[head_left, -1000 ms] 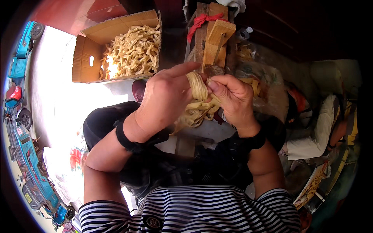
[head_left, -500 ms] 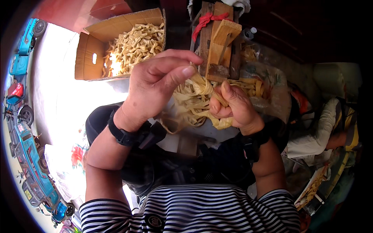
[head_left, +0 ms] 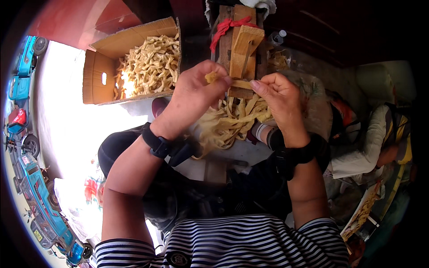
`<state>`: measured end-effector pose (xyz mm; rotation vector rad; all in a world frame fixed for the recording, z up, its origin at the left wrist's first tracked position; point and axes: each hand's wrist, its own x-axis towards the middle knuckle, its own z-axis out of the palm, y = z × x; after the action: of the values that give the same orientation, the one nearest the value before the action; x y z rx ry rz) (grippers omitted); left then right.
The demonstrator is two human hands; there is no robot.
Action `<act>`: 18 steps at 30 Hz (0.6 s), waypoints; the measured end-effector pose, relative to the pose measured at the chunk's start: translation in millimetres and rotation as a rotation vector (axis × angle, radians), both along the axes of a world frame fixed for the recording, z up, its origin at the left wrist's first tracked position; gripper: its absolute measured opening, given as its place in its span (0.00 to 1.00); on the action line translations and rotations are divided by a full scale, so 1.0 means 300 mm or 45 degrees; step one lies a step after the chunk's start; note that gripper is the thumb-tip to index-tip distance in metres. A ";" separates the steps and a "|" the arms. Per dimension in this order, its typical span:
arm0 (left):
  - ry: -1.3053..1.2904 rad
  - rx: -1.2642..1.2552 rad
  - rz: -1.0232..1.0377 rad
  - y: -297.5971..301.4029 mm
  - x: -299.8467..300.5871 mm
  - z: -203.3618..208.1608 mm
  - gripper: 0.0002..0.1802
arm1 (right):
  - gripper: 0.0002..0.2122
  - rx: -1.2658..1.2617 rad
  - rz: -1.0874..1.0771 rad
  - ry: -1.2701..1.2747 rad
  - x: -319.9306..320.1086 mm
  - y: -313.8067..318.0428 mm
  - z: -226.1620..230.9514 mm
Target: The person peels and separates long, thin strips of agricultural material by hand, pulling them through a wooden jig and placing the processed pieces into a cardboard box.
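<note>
A pale yellow, flat, pliable strip is stretched between my two hands, in front of the wooden stand. My left hand pinches one end, where a small crumpled bunch of the same material shows between the fingers. At the other end, my right hand grips the strip between thumb and fingers. Below the hands lies a loose tangle of similar strips. Just beyond them stands the wooden stand, with an angled wooden piece and a red cloth tied round it.
At the left back, a cardboard box holds many knotted yellowish pieces. A plastic bottle stands behind the stand. Another person's pale-clothed limb shows at the right. Blue vehicles are along the far left.
My right hand has moved up and right, drawing the strip out flat. The bunched part is now at my left fingers, and the longer hanging folds have left my hands.
</note>
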<state>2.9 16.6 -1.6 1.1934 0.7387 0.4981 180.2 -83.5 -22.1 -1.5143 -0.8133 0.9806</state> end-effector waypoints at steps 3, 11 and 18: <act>0.126 0.236 -0.038 0.044 0.077 -0.081 0.05 | 0.10 -0.156 -0.150 -0.688 0.036 0.067 -0.056; 0.600 0.681 0.156 0.093 0.045 -0.164 0.15 | 0.09 0.125 -0.135 -0.403 0.024 0.075 -0.096; 0.334 -0.100 -0.177 -0.135 -0.018 -0.089 0.14 | 0.08 0.820 0.406 -0.910 -0.110 0.027 0.033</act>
<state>-2.6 -23.8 -28.3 1.2394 0.8828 0.1967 147.1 -75.5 -12.1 -1.1602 -1.7286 0.2934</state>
